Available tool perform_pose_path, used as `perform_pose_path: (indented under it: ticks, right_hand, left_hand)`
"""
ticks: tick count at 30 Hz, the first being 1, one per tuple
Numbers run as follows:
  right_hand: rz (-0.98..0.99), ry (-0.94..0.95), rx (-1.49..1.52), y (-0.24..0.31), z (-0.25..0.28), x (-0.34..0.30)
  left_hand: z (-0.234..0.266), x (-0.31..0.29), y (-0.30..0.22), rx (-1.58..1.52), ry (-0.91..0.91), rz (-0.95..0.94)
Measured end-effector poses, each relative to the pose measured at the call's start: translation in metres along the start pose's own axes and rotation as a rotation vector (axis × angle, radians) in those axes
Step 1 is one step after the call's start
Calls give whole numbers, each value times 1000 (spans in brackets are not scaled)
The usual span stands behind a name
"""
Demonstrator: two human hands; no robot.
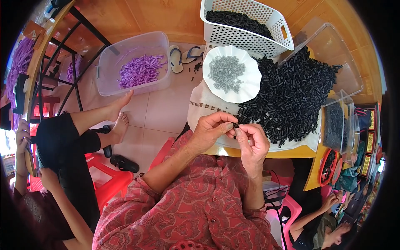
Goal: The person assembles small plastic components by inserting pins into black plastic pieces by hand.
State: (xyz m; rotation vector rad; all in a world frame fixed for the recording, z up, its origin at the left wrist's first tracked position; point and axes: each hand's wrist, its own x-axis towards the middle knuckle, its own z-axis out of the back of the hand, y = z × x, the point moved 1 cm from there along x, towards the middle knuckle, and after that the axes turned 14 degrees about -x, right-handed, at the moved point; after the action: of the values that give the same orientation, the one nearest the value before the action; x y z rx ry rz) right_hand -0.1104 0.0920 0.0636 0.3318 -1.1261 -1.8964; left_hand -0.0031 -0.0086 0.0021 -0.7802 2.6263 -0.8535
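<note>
a yellow table (258,153) lies under a pale cloth (201,102); its near edge runs just below the hands, and open cloth shows to their left. a broad heap of short black tubes (296,100) crowds their right, a scalloped white plate (253,81) sits beyond. the left hand (210,131) and right hand (253,146) angle inward, fingertips meeting, thumbs and fingers pinched narrow on one small black piece (235,124) between them, dark and partly hidden.
</note>
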Motion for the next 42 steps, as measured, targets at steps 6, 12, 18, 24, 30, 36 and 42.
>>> perform_pose_path:
  ticks: [6, 12, 18, 24, 30, 36, 42]
  right_hand:
    - [134, -25, -156, 5, 2, 0]
    - [113, -23, -106, 4, 1, -1]
    - [-19, -4, 32, -1, 1, -5]
    - [5, -20, 35, 0, 1, -3]
    - [44, -56, -11, -2, 2, -4]
    - [36, -67, 15, 0, 0, -4]
    - [-76, -43, 189, 1, -2, -3]
  left_hand:
    - [-1, -1, 0, 17, 13, -8]
    - [0, 0, 2, 5, 0, -44]
    - [0, -1, 2, 4, 19, -10]
    - [-4, -2, 0, 12, 11, -9]
    - [-7, -3, -2, 112, 30, -34]
    - [-7, -4, -2, 96, 13, -18]
    - [-3, -2, 7, -150, 9, 18]
